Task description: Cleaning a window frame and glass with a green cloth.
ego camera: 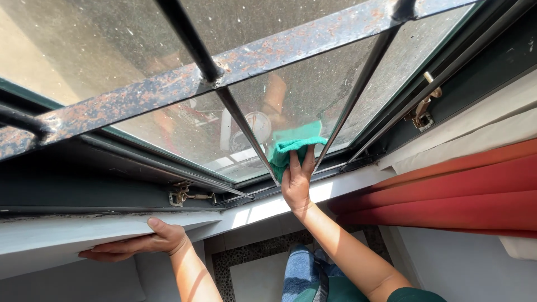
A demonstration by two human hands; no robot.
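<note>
My right hand (296,182) presses a green cloth (291,148) against the dusty window glass (313,89), reaching between the rusty black bars (235,61) of the grille. The cloth sits low on the pane, near the dark frame. My left hand (137,244) rests flat on the white window sill (67,235), thumb on top, fingers under its edge, holding nothing.
A metal window latch (184,196) sits on the dark frame above my left hand, and another latch (422,112) on the right. Red and orange curtain folds (464,190) hang at the right. Below are tiled floor and a blue striped garment (302,274).
</note>
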